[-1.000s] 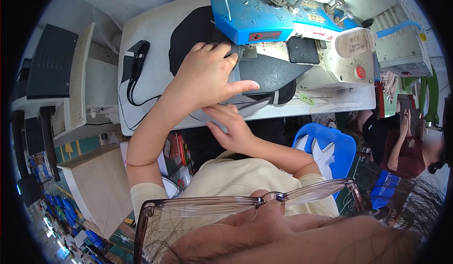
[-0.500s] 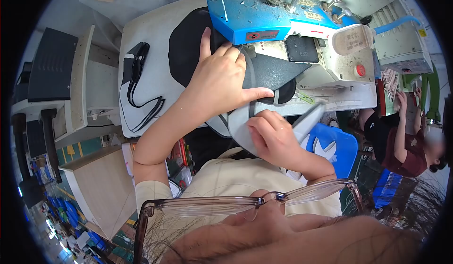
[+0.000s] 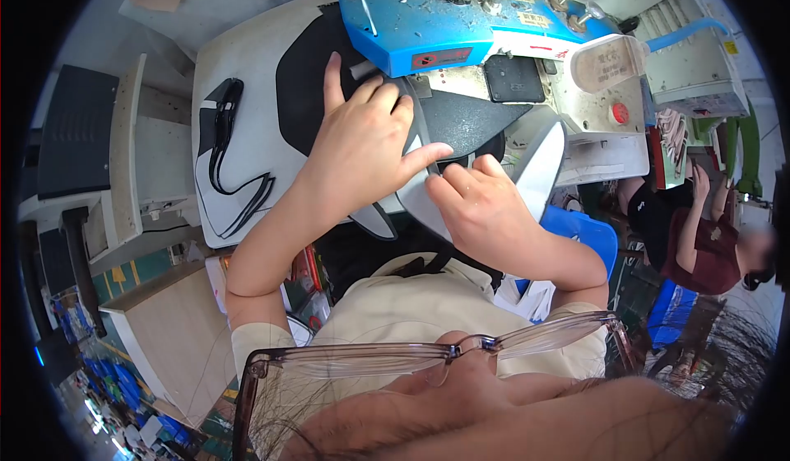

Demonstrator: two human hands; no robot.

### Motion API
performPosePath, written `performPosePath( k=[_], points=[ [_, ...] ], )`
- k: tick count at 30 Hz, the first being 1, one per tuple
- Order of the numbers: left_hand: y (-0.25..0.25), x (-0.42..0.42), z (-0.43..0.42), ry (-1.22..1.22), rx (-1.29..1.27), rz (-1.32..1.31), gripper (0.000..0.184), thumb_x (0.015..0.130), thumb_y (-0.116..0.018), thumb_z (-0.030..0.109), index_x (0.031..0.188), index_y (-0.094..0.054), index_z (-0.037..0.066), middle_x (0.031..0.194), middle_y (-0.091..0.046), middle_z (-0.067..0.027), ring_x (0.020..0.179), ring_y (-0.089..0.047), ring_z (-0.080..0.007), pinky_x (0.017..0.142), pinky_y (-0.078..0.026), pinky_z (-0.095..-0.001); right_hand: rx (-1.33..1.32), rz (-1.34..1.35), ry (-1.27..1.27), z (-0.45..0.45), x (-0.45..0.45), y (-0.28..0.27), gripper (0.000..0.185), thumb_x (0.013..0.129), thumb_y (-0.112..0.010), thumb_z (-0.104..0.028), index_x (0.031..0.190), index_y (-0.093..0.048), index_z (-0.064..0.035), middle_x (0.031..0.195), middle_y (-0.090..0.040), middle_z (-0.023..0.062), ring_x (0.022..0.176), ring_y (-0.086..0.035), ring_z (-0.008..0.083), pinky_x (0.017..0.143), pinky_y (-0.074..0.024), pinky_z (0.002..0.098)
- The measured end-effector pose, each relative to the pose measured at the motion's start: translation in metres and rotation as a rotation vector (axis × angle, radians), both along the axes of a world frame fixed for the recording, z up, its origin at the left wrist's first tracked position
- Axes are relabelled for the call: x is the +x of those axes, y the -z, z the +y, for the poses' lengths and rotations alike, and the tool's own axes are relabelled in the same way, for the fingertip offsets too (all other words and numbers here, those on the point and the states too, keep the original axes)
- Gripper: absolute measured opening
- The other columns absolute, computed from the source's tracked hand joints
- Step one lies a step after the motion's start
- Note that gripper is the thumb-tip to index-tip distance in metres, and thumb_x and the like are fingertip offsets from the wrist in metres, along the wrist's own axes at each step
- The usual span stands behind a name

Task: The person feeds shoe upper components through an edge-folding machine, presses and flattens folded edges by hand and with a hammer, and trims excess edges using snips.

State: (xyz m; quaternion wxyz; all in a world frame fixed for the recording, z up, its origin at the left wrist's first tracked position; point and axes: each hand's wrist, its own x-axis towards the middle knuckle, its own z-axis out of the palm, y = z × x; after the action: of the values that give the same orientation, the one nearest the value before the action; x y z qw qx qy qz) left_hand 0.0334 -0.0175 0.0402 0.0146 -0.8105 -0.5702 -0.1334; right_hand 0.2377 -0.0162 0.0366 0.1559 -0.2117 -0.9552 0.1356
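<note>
My left hand point(image 3: 362, 140) lies with spread fingers on dark sheet material beside the blue machine head point(image 3: 411, 16). Its thumb points right, over a grey-white curved piece point(image 3: 421, 202). The fingers of my right hand point(image 3: 477, 197) are closed on that piece just right of the thumb. A pale pointed end point(image 3: 543, 165) with a dark edge rises to the right of my right hand. Under the machine lies a dark grey sheet point(image 3: 473, 119). The black material point(image 3: 300, 90) extends to the left of my left hand.
Black straps point(image 3: 222, 132) lie on the left of the white table point(image 3: 247, 58). A black phone-like object point(image 3: 514, 79) and a clear plastic container point(image 3: 607, 62) are on the machine. A blue bin point(image 3: 588, 235) stands below right. Another person point(image 3: 704, 251) is at the far right.
My right hand has come up and right from beside my left wrist, now closed on the grey-white piece. That piece's pointed end has swung upward. My left hand's fingers have spread.
</note>
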Motion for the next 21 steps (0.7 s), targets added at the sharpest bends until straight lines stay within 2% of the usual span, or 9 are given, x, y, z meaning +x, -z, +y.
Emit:
performPosePath(
  k=[2, 6, 10, 12, 14, 15, 18, 19, 21],
  points=[
    [0.002, -0.003, -0.002, 0.022, 0.095, 0.025, 0.064, 0.088, -0.059, 0.054, 0.105, -0.068, -0.007, 0.104, -0.066, -0.0197, 0.114, -0.057, -0.0313, 0.111, -0.016, -0.0634, 0.023, -0.042, -0.002, 0.005, -0.002, 0.002, 0.021, 0.066, -0.063, 0.002, 0.081, -0.05, -0.0055, 0.074, -0.049, 0.0074, 0.066, -0.055, 0.0221, 0.07, -0.0365, 0.0361],
    [0.001, -0.009, -0.006, 0.01, -0.022, 0.024, 0.057, 0.086, -0.067, 0.041, 0.119, -0.064, -0.005, 0.122, -0.062, -0.0212, 0.122, -0.053, -0.0323, 0.113, -0.016, -0.0588, 0.084, -0.055, 0.03, 0.016, -0.004, -0.001, 0.022, 0.068, -0.063, 0.001, 0.086, -0.053, -0.005, 0.077, -0.051, 0.0071, 0.068, -0.057, 0.0237, 0.073, -0.0367, 0.0374],
    [-0.001, -0.01, -0.004, -0.012, -0.058, -0.005, 0.055, 0.085, -0.07, 0.036, 0.123, -0.063, -0.002, 0.122, -0.061, -0.0188, 0.12, -0.055, -0.0299, 0.113, -0.016, -0.0589, 0.093, -0.028, 0.055, 0.025, -0.006, 0.003, 0.022, 0.069, -0.064, 0.001, 0.089, -0.056, -0.0052, 0.077, -0.051, 0.0071, 0.072, -0.057, 0.024, 0.074, -0.0373, 0.0376],
    [-0.001, -0.011, -0.001, -0.051, -0.081, 0.009, 0.05, 0.082, -0.073, 0.033, 0.119, -0.065, 0.001, 0.118, -0.062, -0.0126, 0.117, -0.057, -0.0246, 0.112, -0.018, -0.0632, 0.062, -0.022, 0.07, 0.03, -0.006, 0.006, 0.022, 0.069, -0.063, 0.001, 0.089, -0.056, -0.005, 0.079, -0.052, 0.008, 0.077, -0.057, 0.0249, 0.077, -0.0392, 0.0393],
    [0.003, -0.013, 0.001, -0.051, -0.058, 0.012, 0.049, 0.082, -0.073, 0.033, 0.119, -0.065, 0.002, 0.119, -0.062, -0.012, 0.116, -0.058, -0.0241, 0.112, -0.018, -0.0639, 0.187, 0.125, 0.112, 0.038, -0.006, 0.006, 0.024, 0.068, -0.063, 0.001, 0.091, -0.058, -0.0041, 0.085, -0.054, 0.0088, 0.084, -0.056, 0.0261, 0.082, -0.0409, 0.041],
    [0.006, -0.014, 0.002, -0.051, -0.036, 0.013, 0.049, 0.082, -0.073, 0.033, 0.12, -0.065, 0.003, 0.119, -0.062, -0.0113, 0.116, -0.058, -0.0237, 0.112, -0.017, -0.0646, 0.146, 0.091, 0.143, 0.042, -0.001, 0.005, 0.031, 0.069, -0.062, 0.0, 0.099, -0.061, -0.0014, 0.098, -0.059, 0.012, 0.097, -0.056, 0.0289, 0.091, -0.0412, 0.0448],
    [0.011, -0.016, 0.002, -0.055, 0.018, 0.035, 0.046, 0.083, -0.073, 0.034, 0.117, -0.067, 0.004, 0.12, -0.063, -0.0119, 0.115, -0.059, -0.0255, 0.112, -0.018, -0.064, 0.308, 0.003, 0.209, 0.054, 0.011, 0.003, 0.038, 0.071, -0.06, 0.0, 0.109, -0.061, 0.001, 0.113, -0.061, 0.0152, 0.11, -0.056, 0.0314, 0.101, -0.0378, 0.0494],
    [0.015, -0.017, 0.003, -0.057, 0.018, 0.036, 0.046, 0.083, -0.073, 0.034, 0.117, -0.067, 0.004, 0.12, -0.063, -0.0119, 0.115, -0.059, -0.0255, 0.112, -0.018, -0.064, 0.265, -0.068, 0.223, 0.057, 0.014, 0.004, 0.041, 0.073, -0.059, 0.001, 0.114, -0.06, 0.0026, 0.124, -0.059, 0.0164, 0.123, -0.052, 0.0328, 0.109, -0.032, 0.0537],
    [0.021, -0.019, 0.004, -0.036, 0.065, 0.029, 0.047, 0.083, -0.072, 0.036, 0.115, -0.067, 0.002, 0.12, -0.063, -0.0136, 0.117, -0.058, -0.0257, 0.112, -0.019, -0.0628, 0.311, -0.091, 0.223, 0.063, 0.016, 0.007, 0.041, 0.073, -0.059, 0.001, 0.115, -0.06, 0.0027, 0.125, -0.059, 0.016, 0.125, -0.05, 0.0326, 0.11, -0.0313, 0.0536]
  ],
)
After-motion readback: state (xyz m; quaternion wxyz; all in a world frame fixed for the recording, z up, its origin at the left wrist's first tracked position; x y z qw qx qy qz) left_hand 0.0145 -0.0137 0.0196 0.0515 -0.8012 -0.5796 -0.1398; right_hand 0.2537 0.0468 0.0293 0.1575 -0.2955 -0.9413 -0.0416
